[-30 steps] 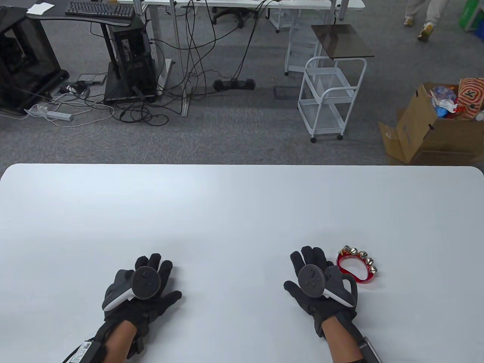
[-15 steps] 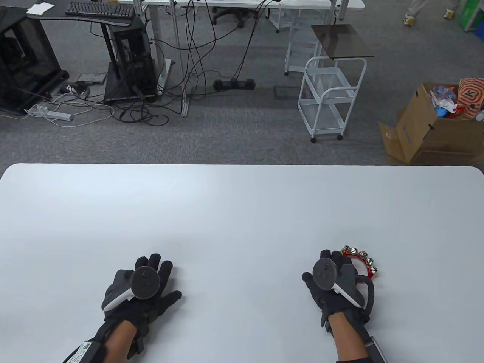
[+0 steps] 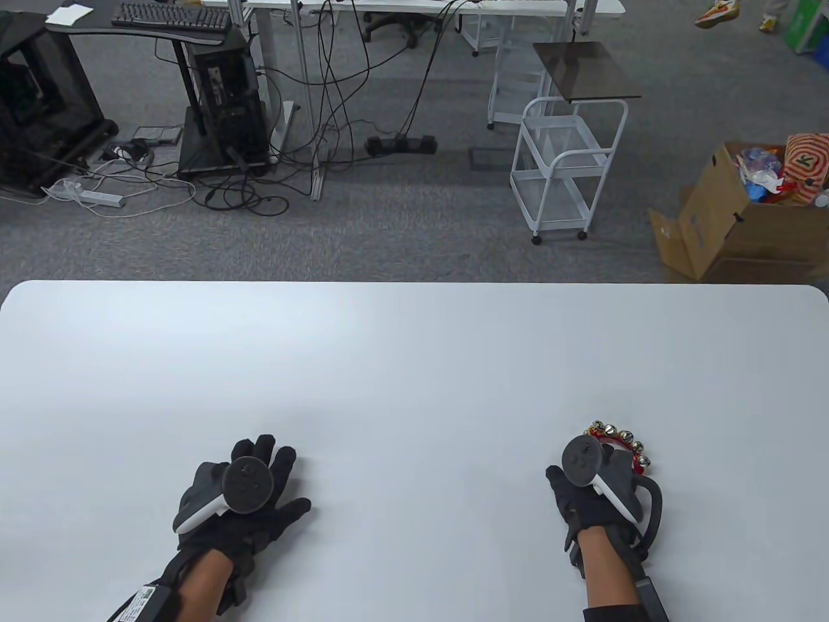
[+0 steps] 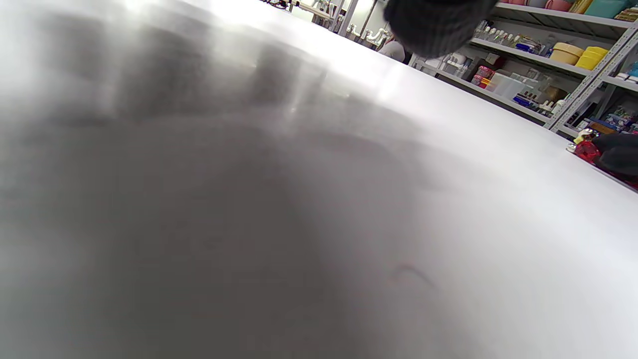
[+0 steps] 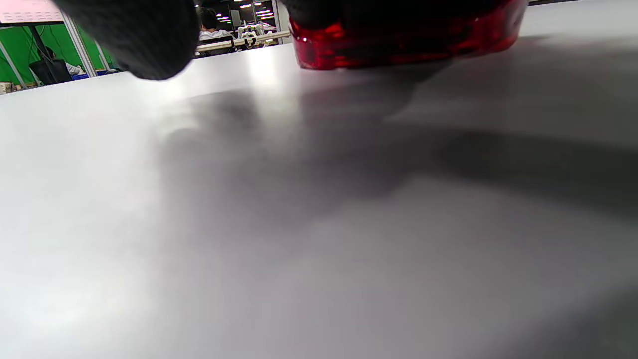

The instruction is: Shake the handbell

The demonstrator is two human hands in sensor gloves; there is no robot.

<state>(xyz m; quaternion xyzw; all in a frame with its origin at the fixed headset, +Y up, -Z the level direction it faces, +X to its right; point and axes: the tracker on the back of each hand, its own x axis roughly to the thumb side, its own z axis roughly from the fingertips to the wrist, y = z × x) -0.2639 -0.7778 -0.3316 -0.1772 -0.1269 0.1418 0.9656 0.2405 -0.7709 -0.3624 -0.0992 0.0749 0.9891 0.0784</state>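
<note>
The handbell (image 3: 620, 436) is a red ring handle with a row of small metal bells; it lies on the white table (image 3: 414, 363) at the near right. My right hand (image 3: 586, 470) lies over its left part, and only the bells and a red edge show past it. In the right wrist view my fingers (image 5: 398, 7) lie on the red handle (image 5: 408, 42), which rests on the table, and the thumb (image 5: 134, 35) stands apart to the left. My left hand (image 3: 282, 476) rests flat on the table at the near left, fingers spread and empty.
The left wrist view shows the table top, one gloved fingertip (image 4: 438, 22) and the handbell (image 4: 585, 149) far off at the right. Beyond the table's far edge are a white trolley (image 3: 563, 162) and a cardboard box (image 3: 732, 227) on the floor.
My right hand has moved to the right, from beside the handbell to over its handle, covering most of the red ring. The left hand has not moved.
</note>
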